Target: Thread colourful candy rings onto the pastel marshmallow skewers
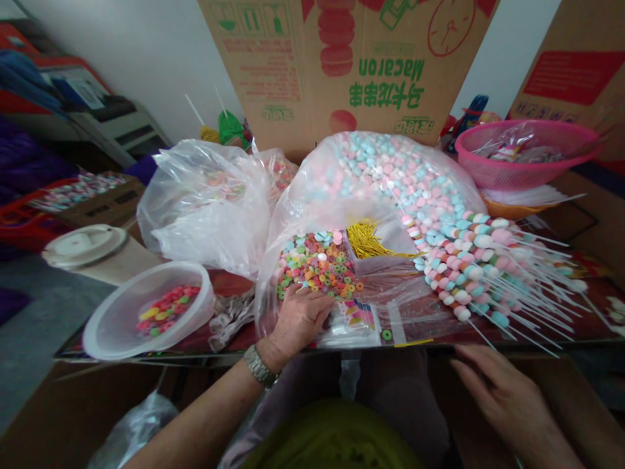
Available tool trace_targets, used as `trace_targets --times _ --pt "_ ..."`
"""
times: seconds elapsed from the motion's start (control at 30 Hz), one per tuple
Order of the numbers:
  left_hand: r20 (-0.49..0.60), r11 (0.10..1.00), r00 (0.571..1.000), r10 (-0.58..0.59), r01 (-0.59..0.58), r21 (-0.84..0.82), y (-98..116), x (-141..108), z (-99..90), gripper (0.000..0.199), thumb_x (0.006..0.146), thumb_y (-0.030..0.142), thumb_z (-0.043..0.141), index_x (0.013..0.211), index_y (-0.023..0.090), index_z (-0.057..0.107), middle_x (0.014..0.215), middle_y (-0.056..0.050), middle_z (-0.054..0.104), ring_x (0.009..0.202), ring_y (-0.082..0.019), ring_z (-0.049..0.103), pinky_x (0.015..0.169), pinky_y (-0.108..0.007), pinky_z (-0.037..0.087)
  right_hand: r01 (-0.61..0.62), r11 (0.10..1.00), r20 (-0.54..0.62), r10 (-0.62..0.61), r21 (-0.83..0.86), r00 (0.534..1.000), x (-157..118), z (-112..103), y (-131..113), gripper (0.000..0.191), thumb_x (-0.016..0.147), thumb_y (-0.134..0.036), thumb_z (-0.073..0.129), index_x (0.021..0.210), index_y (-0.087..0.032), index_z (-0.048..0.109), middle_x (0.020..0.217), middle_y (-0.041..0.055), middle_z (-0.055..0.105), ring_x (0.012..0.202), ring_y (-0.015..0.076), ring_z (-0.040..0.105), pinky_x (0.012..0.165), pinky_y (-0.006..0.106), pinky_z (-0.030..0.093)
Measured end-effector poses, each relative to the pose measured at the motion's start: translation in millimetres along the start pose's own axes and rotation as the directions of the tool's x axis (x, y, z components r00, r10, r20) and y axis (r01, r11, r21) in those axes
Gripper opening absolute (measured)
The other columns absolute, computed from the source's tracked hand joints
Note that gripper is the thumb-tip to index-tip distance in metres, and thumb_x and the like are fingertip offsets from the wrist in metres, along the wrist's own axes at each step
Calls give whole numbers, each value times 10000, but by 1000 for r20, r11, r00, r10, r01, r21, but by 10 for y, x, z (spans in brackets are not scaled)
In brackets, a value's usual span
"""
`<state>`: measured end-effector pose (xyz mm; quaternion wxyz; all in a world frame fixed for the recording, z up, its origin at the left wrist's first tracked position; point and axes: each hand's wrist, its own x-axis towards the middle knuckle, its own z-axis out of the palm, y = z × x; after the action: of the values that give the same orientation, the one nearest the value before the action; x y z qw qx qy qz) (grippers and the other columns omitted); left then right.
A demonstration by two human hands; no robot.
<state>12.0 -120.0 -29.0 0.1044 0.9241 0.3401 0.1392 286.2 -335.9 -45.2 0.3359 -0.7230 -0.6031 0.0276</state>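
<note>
Green-and-orange candy rings (317, 266) lie against my left hand (300, 319), grip spread flat. My right hand (508, 391) hangs spread, empty, near the skewers (517, 312).

The left hand (299, 319) lies palm down, fingers extended forward, its bare forearm (205, 410) angling up from the lower left. The right hand (505, 391) sits lower and open, fingers loosely curved
</note>
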Motion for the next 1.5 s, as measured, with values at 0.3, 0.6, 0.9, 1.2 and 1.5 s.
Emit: trace_targets --times 0.3,0.6,0.9,1.2,1.5 --pt "-156 984 983 98 -120 -134 49 67 -98 207 859 192 495 1002 186 645 966 -62 691 897 -196 584 908 -377 367 376 926 90 -377 38 922 1273 1092 -1148 162 852 -181 477 758 -180 609 774 45 606 820 198 502 763 344 352" --pt "-147 994 984 106 -104 21 -57 51 -18 204 846 198 503 992 180 645 983 -94 664 943 -264 563 931 -507 347 180 980 -50 -184 -80 982 1131 467 -558 186 893 -204 431 737 -178 530 695 37 547 708 182 468 665 311 322" --pt "81 793 989 121 -47 -608 748 189 -137 133 809 261 585 719 166 606 669 12 611 625 -115 544 595 -210 435 308 946 -24 -307 100 951 632 315 -869 190 923 -192 409 743 -173 466 687 8 482 689 156 428 680 307 317" --pt "214 726 972 93 81 -683 832 222 -87 288 859 324 455 631 157 510 580 34 476 546 -88 425 511 -181 323 -155 880 188 76 449 979 671 258 -631 375 937 -362 394 602 -193 406 575 -37 407 555 107 392 516 227 291" --pt "261 670 962 79 142 -729 753 235 -33 167 805 323 543 750 167 520 634 46 477 588 -96 437 532 -179 348 -150 859 189 64 489 980 714 292 -684 276 866 -342 537 652 -168 538 591 -41 464 564 97 425 527 209 308"
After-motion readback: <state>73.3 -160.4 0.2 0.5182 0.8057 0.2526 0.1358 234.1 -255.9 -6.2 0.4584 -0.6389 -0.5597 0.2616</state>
